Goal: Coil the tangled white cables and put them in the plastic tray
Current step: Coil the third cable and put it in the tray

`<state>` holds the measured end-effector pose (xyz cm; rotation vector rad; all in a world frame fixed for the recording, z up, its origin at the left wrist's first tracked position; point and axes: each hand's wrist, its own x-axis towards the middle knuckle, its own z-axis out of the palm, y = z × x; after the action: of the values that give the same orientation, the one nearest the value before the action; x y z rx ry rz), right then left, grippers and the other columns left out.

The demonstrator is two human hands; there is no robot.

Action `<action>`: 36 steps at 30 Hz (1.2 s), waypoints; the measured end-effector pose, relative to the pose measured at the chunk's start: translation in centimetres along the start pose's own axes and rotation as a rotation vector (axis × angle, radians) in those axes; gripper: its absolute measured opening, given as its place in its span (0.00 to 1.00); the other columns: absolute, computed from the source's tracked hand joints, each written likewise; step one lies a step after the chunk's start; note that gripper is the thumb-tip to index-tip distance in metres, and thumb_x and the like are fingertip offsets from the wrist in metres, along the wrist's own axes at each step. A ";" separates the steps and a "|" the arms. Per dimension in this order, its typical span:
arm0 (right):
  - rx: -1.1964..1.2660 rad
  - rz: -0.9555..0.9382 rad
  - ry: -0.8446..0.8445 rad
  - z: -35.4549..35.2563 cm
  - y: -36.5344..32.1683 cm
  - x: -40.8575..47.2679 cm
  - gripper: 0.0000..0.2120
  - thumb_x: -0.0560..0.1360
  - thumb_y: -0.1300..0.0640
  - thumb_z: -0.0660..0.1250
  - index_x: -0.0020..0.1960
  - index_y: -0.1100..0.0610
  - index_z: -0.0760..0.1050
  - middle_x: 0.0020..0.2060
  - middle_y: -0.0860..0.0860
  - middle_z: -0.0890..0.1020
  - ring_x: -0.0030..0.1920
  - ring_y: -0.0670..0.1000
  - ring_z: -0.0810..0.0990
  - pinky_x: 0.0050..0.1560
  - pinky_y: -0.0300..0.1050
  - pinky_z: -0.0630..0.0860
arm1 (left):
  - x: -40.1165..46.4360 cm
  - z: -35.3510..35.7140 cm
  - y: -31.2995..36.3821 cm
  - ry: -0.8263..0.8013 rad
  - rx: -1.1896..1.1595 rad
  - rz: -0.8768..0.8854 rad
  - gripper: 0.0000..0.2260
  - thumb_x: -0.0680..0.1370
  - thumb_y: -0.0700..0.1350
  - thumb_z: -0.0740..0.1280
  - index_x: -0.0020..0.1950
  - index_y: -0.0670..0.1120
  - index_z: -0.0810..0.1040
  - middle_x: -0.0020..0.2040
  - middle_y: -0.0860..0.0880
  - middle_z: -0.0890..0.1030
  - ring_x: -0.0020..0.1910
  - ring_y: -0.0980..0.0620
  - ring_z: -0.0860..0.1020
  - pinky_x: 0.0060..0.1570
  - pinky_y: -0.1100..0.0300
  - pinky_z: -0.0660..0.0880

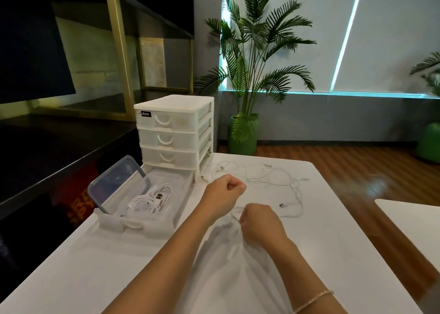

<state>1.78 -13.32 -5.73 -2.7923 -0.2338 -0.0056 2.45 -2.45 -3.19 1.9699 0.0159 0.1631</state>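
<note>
Head view: some coiled cables (152, 200) already lie in the plastic tray (112, 220) on the worktop (309, 254). Both hands, left (225, 192) and right (259, 220), pinch one strand of the tangled white cables (276, 178), which lie uncoiled beyond them; roughly half remains, I judge.

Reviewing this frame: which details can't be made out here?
Head view:
- Grip of left hand and right hand on the cable: fingers curl away from the camera.
- How many loose cables: thin white on the white table.
- Coiled cables in the tray: count unclear.
- Drawer unit contents: frosted fronts.
</note>
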 end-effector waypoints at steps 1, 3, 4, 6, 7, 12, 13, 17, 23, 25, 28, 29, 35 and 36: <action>0.027 -0.017 -0.005 -0.3 0.2 -0.1 0.11 0.75 0.62 0.56 0.53 0.59 0.75 0.50 0.54 0.81 0.51 0.54 0.79 0.42 0.41 0.69 | -0.1 0.4 0.0 -0.023 0.021 0.004 0.03 0.78 0.48 0.64 0.49 0.50 0.76 0.50 0.51 0.80 0.51 0.51 0.77 0.53 0.60 0.74; 0.125 -0.064 -0.019 -1.1 0.2 -0.3 0.10 0.76 0.61 0.55 0.54 0.58 0.73 0.51 0.54 0.80 0.52 0.55 0.78 0.43 0.41 0.69 | -0.1 1.0 0.2 -0.075 0.057 0.002 0.08 0.79 0.51 0.62 0.49 0.48 0.77 0.48 0.51 0.80 0.50 0.52 0.78 0.50 0.61 0.72; 0.180 -0.088 -0.018 -1.6 0.2 -0.4 0.10 0.77 0.60 0.55 0.54 0.57 0.73 0.51 0.54 0.81 0.52 0.55 0.78 0.44 0.41 0.69 | -0.1 1.3 0.3 -0.100 0.077 0.001 0.12 0.79 0.53 0.60 0.47 0.47 0.78 0.45 0.51 0.80 0.47 0.52 0.77 0.49 0.60 0.72; 0.258 -0.132 0.004 -2.5 0.1 -0.5 0.11 0.78 0.59 0.55 0.55 0.56 0.73 0.49 0.54 0.81 0.47 0.52 0.78 0.42 0.40 0.70 | -0.2 1.8 0.5 -0.117 0.090 -0.002 0.20 0.80 0.57 0.54 0.38 0.47 0.76 0.38 0.51 0.78 0.42 0.52 0.76 0.49 0.59 0.71; 0.283 -0.148 0.019 -2.9 0.2 -0.5 0.09 0.78 0.59 0.55 0.52 0.55 0.74 0.46 0.53 0.81 0.44 0.50 0.76 0.39 0.39 0.69 | -0.4 1.9 0.4 -0.109 0.091 -0.011 0.22 0.80 0.59 0.52 0.34 0.49 0.73 0.36 0.52 0.77 0.41 0.52 0.75 0.50 0.58 0.71; 0.371 -0.169 0.139 -3.9 1.3 -0.4 0.05 0.76 0.52 0.63 0.46 0.51 0.77 0.39 0.44 0.76 0.40 0.43 0.72 0.36 0.29 0.65 | -0.7 1.5 -0.1 -0.080 -0.080 -0.069 0.25 0.79 0.60 0.54 0.28 0.47 0.71 0.24 0.52 0.71 0.32 0.52 0.77 0.53 0.52 0.78; 0.393 -0.172 0.157 -4.0 1.4 -0.3 0.06 0.75 0.50 0.65 0.46 0.51 0.77 0.38 0.43 0.76 0.39 0.42 0.72 0.37 0.30 0.65 | -0.7 1.3 0.0 -0.063 -0.114 -0.078 0.24 0.79 0.59 0.55 0.27 0.46 0.70 0.23 0.53 0.71 0.32 0.50 0.78 0.53 0.52 0.78; 0.468 -0.188 0.212 -4.1 1.4 -0.5 0.10 0.74 0.46 0.64 0.43 0.52 0.77 0.33 0.42 0.75 0.35 0.43 0.72 0.37 0.36 0.68 | -0.6 0.1 0.2 -0.078 -0.443 -0.138 0.24 0.79 0.54 0.60 0.25 0.46 0.65 0.20 0.52 0.64 0.23 0.55 0.64 0.31 0.61 0.72; 0.568 -0.106 0.341 -4.1 1.5 -0.6 0.14 0.76 0.48 0.63 0.49 0.55 0.82 0.38 0.45 0.80 0.37 0.45 0.74 0.41 0.40 0.71 | -1.1 -1.0 -0.3 -0.298 -0.910 -0.151 0.17 0.80 0.46 0.55 0.41 0.38 0.78 0.19 0.53 0.62 0.19 0.58 0.59 0.19 0.68 0.56; 0.553 -0.080 0.348 -3.8 1.6 -0.6 0.15 0.76 0.47 0.63 0.51 0.56 0.82 0.40 0.46 0.80 0.41 0.46 0.76 0.45 0.42 0.73 | -1.1 -0.7 -0.3 -0.323 -0.994 -0.161 0.16 0.80 0.44 0.54 0.46 0.37 0.78 0.21 0.53 0.64 0.20 0.58 0.61 0.20 0.67 0.58; 0.519 -0.048 0.302 -3.2 1.7 -0.5 0.15 0.76 0.46 0.63 0.53 0.54 0.82 0.41 0.48 0.82 0.43 0.49 0.77 0.48 0.45 0.75 | -1.1 -0.4 -0.3 -0.275 -1.084 -0.170 0.14 0.80 0.42 0.55 0.46 0.37 0.77 0.23 0.52 0.67 0.22 0.57 0.64 0.22 0.66 0.64; 0.505 -0.046 0.276 -2.9 1.6 -0.6 0.14 0.76 0.46 0.63 0.54 0.52 0.82 0.42 0.48 0.83 0.44 0.49 0.77 0.48 0.45 0.75 | -1.1 -0.3 -0.3 -0.249 -1.114 -0.178 0.13 0.80 0.42 0.55 0.46 0.38 0.76 0.23 0.52 0.68 0.22 0.57 0.64 0.23 0.66 0.66; 0.231 -0.131 0.167 -2.5 0.8 -1.2 0.16 0.77 0.45 0.59 0.62 0.48 0.76 0.55 0.49 0.82 0.54 0.50 0.79 0.47 0.41 0.72 | -0.9 -0.3 -0.4 -0.136 -1.304 -0.283 0.12 0.81 0.45 0.57 0.41 0.41 0.73 0.23 0.52 0.70 0.19 0.58 0.66 0.19 0.68 0.65; 0.181 -0.146 0.161 -2.5 0.7 -1.3 0.17 0.78 0.45 0.59 0.63 0.48 0.75 0.54 0.49 0.83 0.53 0.51 0.79 0.47 0.42 0.73 | -0.9 -0.3 -0.4 -0.148 -1.311 -0.292 0.11 0.81 0.44 0.57 0.43 0.41 0.73 0.23 0.53 0.70 0.18 0.59 0.64 0.17 0.69 0.63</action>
<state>0.67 -14.97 -3.67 -2.5727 -0.3776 -0.2312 1.54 -2.12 -3.59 0.6511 0.0783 -0.1500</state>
